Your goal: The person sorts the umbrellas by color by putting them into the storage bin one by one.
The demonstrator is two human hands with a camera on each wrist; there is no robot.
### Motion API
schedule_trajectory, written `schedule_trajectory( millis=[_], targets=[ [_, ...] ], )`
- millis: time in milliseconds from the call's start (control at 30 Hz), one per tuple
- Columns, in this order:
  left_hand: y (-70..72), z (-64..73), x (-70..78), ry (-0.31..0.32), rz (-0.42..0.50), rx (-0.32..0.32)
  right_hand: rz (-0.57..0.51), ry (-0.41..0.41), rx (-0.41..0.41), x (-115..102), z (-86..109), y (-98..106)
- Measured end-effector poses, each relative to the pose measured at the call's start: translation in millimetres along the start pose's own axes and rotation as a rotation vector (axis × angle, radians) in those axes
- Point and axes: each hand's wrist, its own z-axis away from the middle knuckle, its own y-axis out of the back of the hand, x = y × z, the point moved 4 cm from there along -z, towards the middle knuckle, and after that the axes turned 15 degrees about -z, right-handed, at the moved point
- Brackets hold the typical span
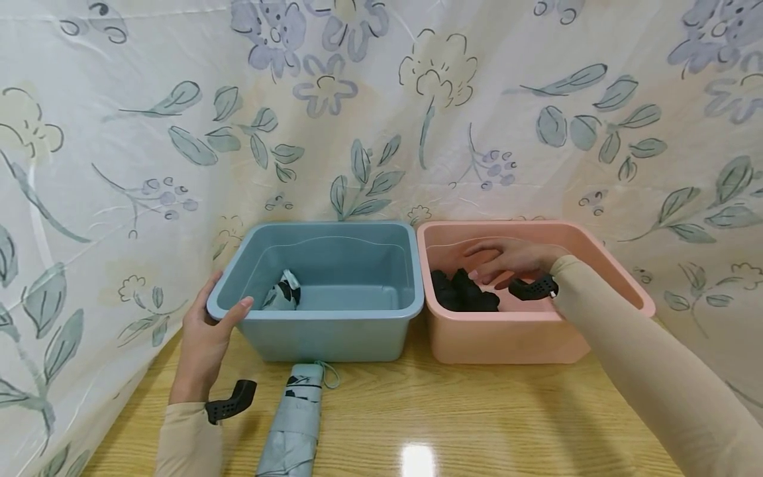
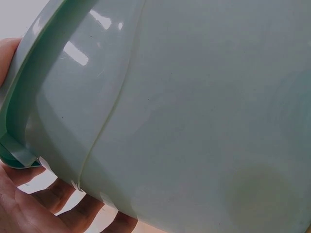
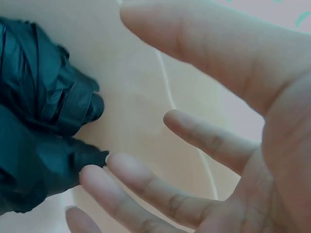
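Note:
My left hand (image 1: 203, 331) holds the left front corner of the blue bin (image 1: 334, 338), thumb over the rim and fingers along the outer wall; the left wrist view shows the bin's side (image 2: 194, 97) close up. Inside that bin lies a light blue and black fabric bundle (image 1: 281, 296), partly hidden by the front wall. Over the pink bin (image 1: 507, 341) my right hand (image 1: 515, 258) hovers with spread fingers, holding nothing. Just left of its fingertips are black folded umbrellas (image 1: 461, 291), shown in the right wrist view as gathered dark fabric (image 3: 43, 82).
A folded light blue umbrella (image 1: 293, 424) with a wrist loop lies on the wooden table (image 1: 477, 424), in front of the blue bin. The two bins stand side by side. Behind and beside them hangs a floral cloth (image 1: 369, 99).

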Motion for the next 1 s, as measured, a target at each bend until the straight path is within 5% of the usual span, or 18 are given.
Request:
schedule_trajectory(
  millis=[267, 533, 767, 1000],
  targets=[
    [0.0, 1.8, 0.4, -0.005, -0.002, -0.002, -0.015, -0.005, 0.050, -24, 21.3, -10],
    [0.9, 2.2, 0.3, -0.007, -0.016, -0.002, 0.062, 0.121, 0.058, -57, 56.0, -43],
    [1.1, 2.7, -0.4, -0.008, -0.019, -0.004, 0.134, 0.305, -0.030, -78, 73.5, -104],
    [0.6, 2.4, -0.9, -0.005, -0.022, -0.002, 0.088, 0.340, -0.117, -73, 71.3, -170]
  ],
)
